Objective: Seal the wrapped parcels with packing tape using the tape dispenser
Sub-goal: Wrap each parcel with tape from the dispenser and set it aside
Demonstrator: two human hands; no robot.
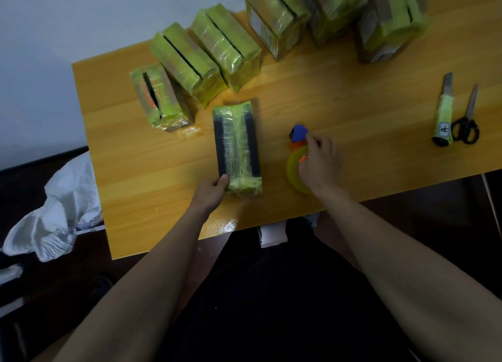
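The table [339, 95] is orange wood-grain laminate, smooth, with a glossy glare patch at its near edge. The near parcel [237, 147] is dark and matt under crinkled, shiny yellow-green tape. The far parcels [187, 63] show brown cardboard beneath glossy film. The scissors [468, 117] have metal blades and black plastic handles. At the left lies crumpled white cloth [59, 209]

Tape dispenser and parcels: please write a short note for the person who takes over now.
Left hand grips the near end of the dark parcel, lying flat on the table.
Right hand holds the tape dispenser, resting on the table right of that parcel.
Done: six green-taped parcels stand along the far edge.
Left: the dark parcel already carries some green tape; whether more is needed I cannot tell.
Utility knife and scissors lie far right, untouched.
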